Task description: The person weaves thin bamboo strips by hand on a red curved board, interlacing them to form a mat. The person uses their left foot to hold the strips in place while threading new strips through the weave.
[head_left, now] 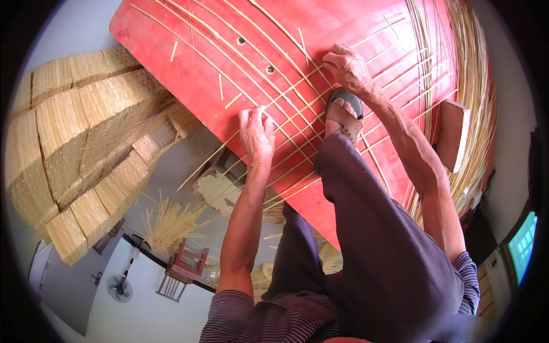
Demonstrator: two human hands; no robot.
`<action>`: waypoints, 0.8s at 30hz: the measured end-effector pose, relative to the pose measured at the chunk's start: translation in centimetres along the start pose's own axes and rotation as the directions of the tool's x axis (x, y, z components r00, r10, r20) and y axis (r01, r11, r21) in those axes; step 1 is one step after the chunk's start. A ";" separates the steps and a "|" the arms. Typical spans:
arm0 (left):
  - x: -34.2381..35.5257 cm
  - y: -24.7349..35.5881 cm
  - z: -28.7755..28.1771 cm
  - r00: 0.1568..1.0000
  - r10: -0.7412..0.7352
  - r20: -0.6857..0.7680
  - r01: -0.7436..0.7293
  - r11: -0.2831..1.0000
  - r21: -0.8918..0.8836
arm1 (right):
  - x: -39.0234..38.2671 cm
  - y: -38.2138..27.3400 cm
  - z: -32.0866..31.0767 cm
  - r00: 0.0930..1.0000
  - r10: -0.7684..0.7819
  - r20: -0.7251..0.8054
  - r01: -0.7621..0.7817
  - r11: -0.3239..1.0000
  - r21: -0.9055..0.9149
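Pale bamboo strips cross each other in an open lattice on a red board. My left hand is closed with bent fingers on a crosswise strip near the board's left edge; the strip's tail sticks out past that edge. Farther up and to the right, my right hand is curled closed at what looks like the other end of this strip, its fingertips partly hidden. My sandalled foot presses on the lattice just below the right hand.
A brick-like block rests on strips at the right, beside a thick bundle of long strips. Stacks of woven bamboo pieces stand at the left. Loose strips lie on the floor near a red wooden chair and a fan.
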State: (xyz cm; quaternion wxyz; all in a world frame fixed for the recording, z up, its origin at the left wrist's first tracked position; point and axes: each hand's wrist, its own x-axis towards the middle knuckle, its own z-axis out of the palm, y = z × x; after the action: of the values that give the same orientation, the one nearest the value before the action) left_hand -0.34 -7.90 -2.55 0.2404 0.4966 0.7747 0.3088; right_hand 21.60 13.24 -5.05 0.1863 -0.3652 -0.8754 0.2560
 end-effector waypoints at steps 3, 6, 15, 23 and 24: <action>-0.8 0.7 0.6 1.000 -0.009 -0.011 0.008 1.000 -0.013 | -0.7 0.5 -0.5 0.999 -0.001 0.037 0.000 1.000 0.020; -1.2 0.5 1.1 0.996 0.049 -0.071 -0.048 0.999 0.025 | -0.7 0.6 -0.6 0.997 -0.039 0.072 0.036 0.998 0.048; -2.5 -2.2 3.6 0.781 -0.571 0.253 0.425 0.190 -0.885 | -0.7 0.7 -0.5 0.979 -0.034 0.201 0.026 0.999 0.047; -2.7 -2.1 3.3 0.983 -0.047 -0.179 0.072 0.988 0.134 | -0.5 0.1 -0.5 0.981 -0.062 0.182 0.052 0.997 0.063; -3.0 -2.3 3.3 0.983 -0.053 -0.176 0.079 0.986 0.145 | -0.6 0.0 -0.2 0.981 -0.056 0.187 0.041 0.996 0.083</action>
State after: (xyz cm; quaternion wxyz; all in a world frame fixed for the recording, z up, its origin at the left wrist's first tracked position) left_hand 1.63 -10.61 -6.34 0.1446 0.4592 0.8297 0.2825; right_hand 22.05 12.87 -4.98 0.1228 -0.3101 -0.8871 0.3190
